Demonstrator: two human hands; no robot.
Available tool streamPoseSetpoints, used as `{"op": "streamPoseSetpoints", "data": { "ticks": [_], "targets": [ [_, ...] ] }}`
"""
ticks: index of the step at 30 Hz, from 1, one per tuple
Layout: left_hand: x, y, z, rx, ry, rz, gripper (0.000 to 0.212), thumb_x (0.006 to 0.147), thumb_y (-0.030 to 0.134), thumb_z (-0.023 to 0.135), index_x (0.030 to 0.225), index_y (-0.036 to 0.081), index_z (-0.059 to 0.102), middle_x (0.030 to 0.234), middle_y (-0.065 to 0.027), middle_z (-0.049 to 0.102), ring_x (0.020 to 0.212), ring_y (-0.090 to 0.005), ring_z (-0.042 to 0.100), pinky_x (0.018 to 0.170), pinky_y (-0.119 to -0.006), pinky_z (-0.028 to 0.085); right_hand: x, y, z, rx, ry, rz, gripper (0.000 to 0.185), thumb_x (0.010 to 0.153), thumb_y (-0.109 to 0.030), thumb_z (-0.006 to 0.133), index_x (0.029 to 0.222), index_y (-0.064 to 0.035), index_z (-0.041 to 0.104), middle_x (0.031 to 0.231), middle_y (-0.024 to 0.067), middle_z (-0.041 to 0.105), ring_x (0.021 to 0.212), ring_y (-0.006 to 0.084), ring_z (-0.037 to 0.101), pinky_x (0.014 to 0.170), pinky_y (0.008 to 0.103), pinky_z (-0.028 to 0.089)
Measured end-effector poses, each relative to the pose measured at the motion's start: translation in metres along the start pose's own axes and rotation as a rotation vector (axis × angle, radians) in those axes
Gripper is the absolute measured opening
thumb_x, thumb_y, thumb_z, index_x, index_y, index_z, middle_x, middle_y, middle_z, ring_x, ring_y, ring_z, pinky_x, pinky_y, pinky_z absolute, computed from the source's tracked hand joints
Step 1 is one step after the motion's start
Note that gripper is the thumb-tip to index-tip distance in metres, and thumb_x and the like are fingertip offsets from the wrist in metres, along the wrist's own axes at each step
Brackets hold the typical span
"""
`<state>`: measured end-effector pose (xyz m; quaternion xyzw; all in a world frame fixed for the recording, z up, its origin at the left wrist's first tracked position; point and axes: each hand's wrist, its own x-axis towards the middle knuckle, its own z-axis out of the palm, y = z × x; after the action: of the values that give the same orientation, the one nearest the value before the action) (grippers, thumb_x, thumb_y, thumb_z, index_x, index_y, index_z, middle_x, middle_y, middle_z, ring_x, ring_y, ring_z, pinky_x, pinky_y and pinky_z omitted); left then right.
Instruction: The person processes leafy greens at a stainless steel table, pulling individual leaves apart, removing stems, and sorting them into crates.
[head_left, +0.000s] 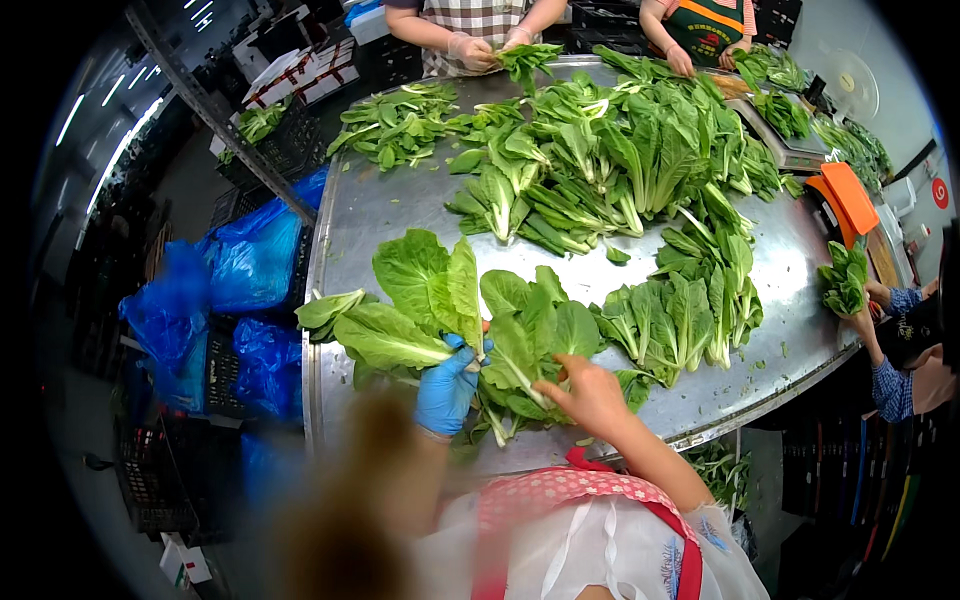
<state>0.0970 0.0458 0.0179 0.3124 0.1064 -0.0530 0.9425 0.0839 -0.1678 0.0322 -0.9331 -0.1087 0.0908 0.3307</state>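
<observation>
My left hand (448, 391), in a blue glove, is shut on the stem ends of several broad romaine-type lettuce leaves (420, 281), which fan up and to the left. Bare, my right hand (592, 390) reaches over a loose heap of lettuce (525, 337) just right of the glove. Its thumb and forefinger are spread at a pale leaf stem, with nothing plainly gripped. More leaves lie beneath both hands near the front edge of the metal table (352, 225). A row of lettuce bunches (675, 322) lies to the right.
A large lettuce pile (600, 142) covers the table's far middle. Two co-workers handle greens across it; another person's hands hold a bunch (844, 277) at right. A weighing scale (799, 154) and an orange-topped device (847, 199) stand at far right. Blue-bagged crates (251, 259) stand left.
</observation>
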Motion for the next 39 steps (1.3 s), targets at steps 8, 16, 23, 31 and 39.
{"op": "streamPoseSetpoints", "data": {
  "ticks": [8,16,23,31,39],
  "targets": [
    [-0.006,0.0,0.01,0.041,-0.03,-0.065,0.046,0.083,-0.002,0.05,0.126,0.005,0.039,0.117,-0.017,0.053,0.098,-0.0243,0.056,0.078,-0.032,0.047,-0.002,0.008,0.011,0.167,0.016,-0.254,0.04,0.08,-0.028,0.062,0.108,-0.001,0.054,0.107,0.0178,0.053,0.096,0.0333,0.053,0.083,0.0379,0.044],
    [0.034,-0.079,0.056,-0.131,-0.139,-0.281,0.037,0.084,-0.002,0.048,0.121,0.002,0.044,0.112,-0.0125,0.054,0.103,-0.0249,0.053,0.088,-0.037,0.044,-0.021,0.017,0.016,0.049,-0.08,-0.259,0.028,0.078,-0.026,0.06,0.089,-0.0003,0.059,0.086,0.0176,0.057,0.08,0.0341,0.057,0.069,0.0428,0.046],
    [0.052,-0.108,0.03,0.073,0.029,-0.361,0.041,0.083,0.002,0.044,0.123,0.002,0.041,0.123,-0.014,0.047,0.116,-0.0274,0.045,0.093,-0.042,0.038,-0.018,0.076,-0.019,-0.195,0.448,0.06,0.033,0.073,-0.017,0.066,0.099,0.0,0.056,0.097,0.0164,0.054,0.089,0.0325,0.053,0.078,0.0392,0.045],
    [0.03,-0.035,-0.029,0.254,0.044,-0.214,0.04,0.082,0.004,0.041,0.122,0.002,0.043,0.127,-0.0154,0.046,0.119,-0.0288,0.042,0.096,-0.043,0.033,0.006,0.134,-0.043,-0.367,0.603,0.147,0.029,0.071,-0.006,0.063,0.097,0.0008,0.056,0.094,0.0159,0.051,0.089,0.0327,0.051,0.075,0.0399,0.043],
    [0.001,-0.015,0.004,0.178,0.11,-0.146,0.037,0.082,0.006,0.042,0.119,0.002,0.045,0.121,-0.0156,0.051,0.114,-0.0306,0.046,0.097,-0.044,0.036,0.05,0.057,0.007,-0.209,0.4,-0.141,0.018,0.073,-0.013,0.064,0.087,-0.0024,0.06,0.082,0.012,0.055,0.081,0.0296,0.055,0.069,0.0398,0.045]
  ]
}}
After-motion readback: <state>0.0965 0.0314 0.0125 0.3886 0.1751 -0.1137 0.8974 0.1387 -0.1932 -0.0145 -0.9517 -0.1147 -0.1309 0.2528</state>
